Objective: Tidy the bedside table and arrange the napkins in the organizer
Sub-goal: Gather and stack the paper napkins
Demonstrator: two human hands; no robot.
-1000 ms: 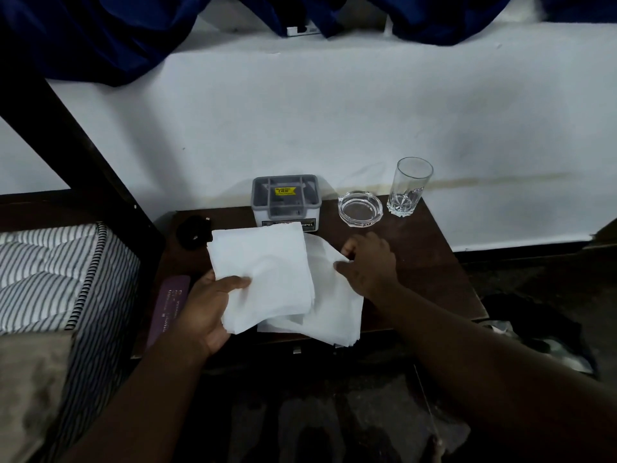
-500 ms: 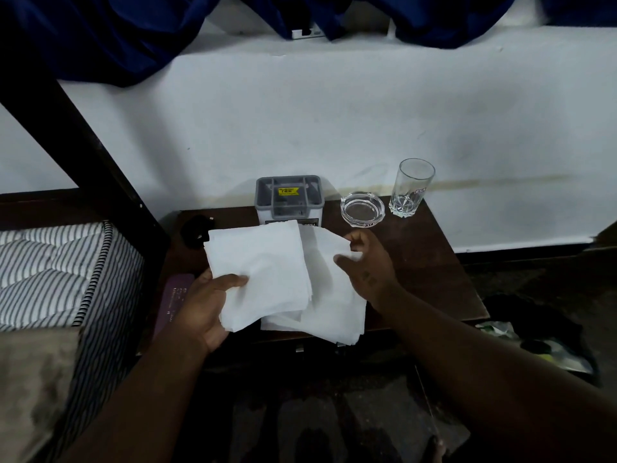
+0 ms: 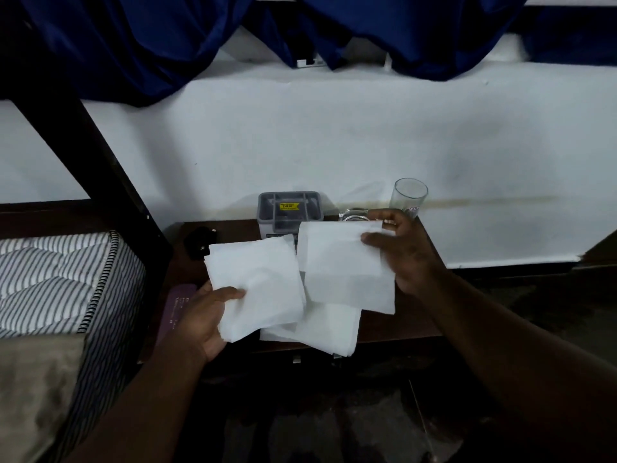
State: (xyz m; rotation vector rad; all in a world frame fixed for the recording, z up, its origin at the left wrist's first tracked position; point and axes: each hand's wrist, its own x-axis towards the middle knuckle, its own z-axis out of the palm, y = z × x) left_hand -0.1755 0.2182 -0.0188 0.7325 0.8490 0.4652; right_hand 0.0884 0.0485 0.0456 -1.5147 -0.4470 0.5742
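My left hand (image 3: 203, 315) grips a stack of white napkins (image 3: 257, 282) by its lower left corner, above the dark wooden bedside table (image 3: 414, 325). My right hand (image 3: 405, 250) pinches another white napkin (image 3: 344, 265) at its upper right edge and holds it lifted beside the stack. More napkins (image 3: 320, 329) lie flat on the table under both, overhanging the front edge. The grey plastic organizer (image 3: 288, 208) with a yellow label stands at the back of the table, partly hidden by the lifted napkin.
A clear drinking glass (image 3: 409, 195) stands at the back right; a glass ashtray (image 3: 354, 213) peeks out behind my right hand. A small black object (image 3: 198, 240) and a purple flat case (image 3: 177, 305) lie at the table's left. A striped mattress (image 3: 56, 282) is on the left.
My right hand has picked a napkin off the pile on the table and raised it toward the organizer. The left hand still holds its stack, little moved.
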